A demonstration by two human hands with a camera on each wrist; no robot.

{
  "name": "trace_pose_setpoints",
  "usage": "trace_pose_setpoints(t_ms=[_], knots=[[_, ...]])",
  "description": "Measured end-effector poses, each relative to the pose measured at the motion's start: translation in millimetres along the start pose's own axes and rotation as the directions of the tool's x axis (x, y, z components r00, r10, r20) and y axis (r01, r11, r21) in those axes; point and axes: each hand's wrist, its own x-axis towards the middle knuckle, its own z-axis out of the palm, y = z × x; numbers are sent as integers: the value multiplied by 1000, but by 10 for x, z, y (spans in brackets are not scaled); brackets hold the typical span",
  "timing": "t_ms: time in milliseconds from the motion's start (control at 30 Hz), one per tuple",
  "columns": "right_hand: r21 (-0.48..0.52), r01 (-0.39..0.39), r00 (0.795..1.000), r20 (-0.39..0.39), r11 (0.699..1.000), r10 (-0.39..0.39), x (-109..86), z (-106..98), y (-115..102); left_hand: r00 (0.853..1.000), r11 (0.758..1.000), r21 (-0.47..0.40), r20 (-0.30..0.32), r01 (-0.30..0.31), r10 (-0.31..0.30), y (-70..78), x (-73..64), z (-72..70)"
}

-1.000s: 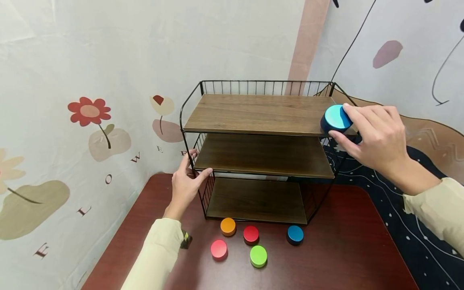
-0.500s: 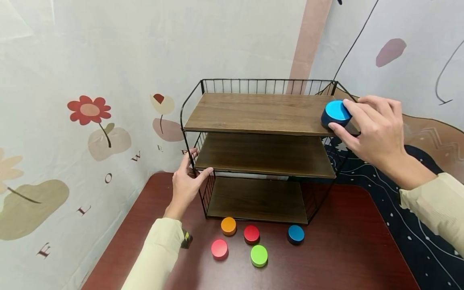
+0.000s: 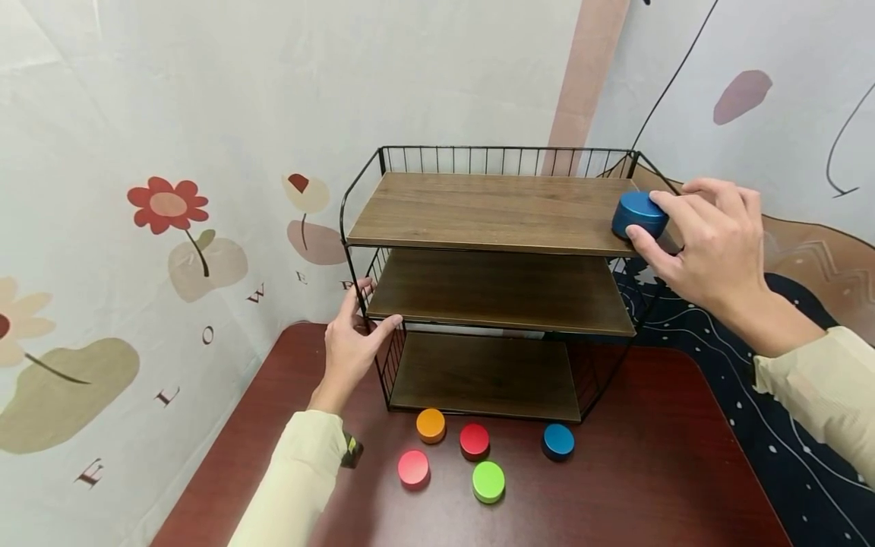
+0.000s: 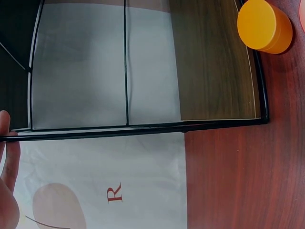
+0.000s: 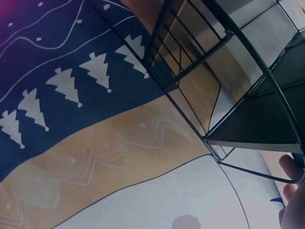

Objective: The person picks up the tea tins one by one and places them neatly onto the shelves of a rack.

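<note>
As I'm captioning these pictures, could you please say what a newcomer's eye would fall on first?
The rack probably strikes first, central on the dark red table. The right hand holds a blue tin at the right end of the top shelf. On the table, the green tin looks brightest of five.

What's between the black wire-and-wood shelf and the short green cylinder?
A short red cylinder lies between the black wire-and-wood shelf and the short green cylinder; the head view shows it.

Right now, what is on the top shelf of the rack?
The right hand holds a blue disc at the right end of the shelf; contact is unclear. The hand hides part of that end.
</note>
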Motion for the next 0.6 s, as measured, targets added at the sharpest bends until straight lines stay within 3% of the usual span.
trace_pose_setpoints(t_ms=[600], knots=[[14, -16, 1000, -6, 1000, 16, -21, 17, -14, 1000, 1000, -6, 1, -18, 18, -15, -3, 5]])
